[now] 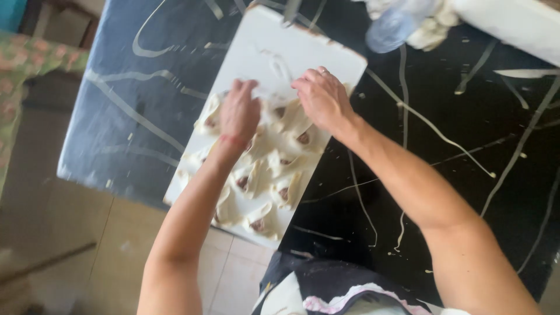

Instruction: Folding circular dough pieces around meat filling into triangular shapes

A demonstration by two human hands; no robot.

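A white cutting board [274, 41] lies on a dark table and carries several folded dough pieces [280, 169] with brown filling showing. My left hand [239, 114] rests on the dough at the board's middle, with a red band at the wrist and its fingers curled down. My right hand [322, 98] is beside it, a ring on one finger, fingertips pressing on a dough piece. Both hands touch dough; what the fingers pinch is hidden beneath them.
The dark table [455, 151] is strewn with thin dough strips [431, 125]. A clear plastic bottle [394, 26] lies at the far edge next to a crumpled white cloth [431, 29]. A tiled floor [76, 245] shows at the left.
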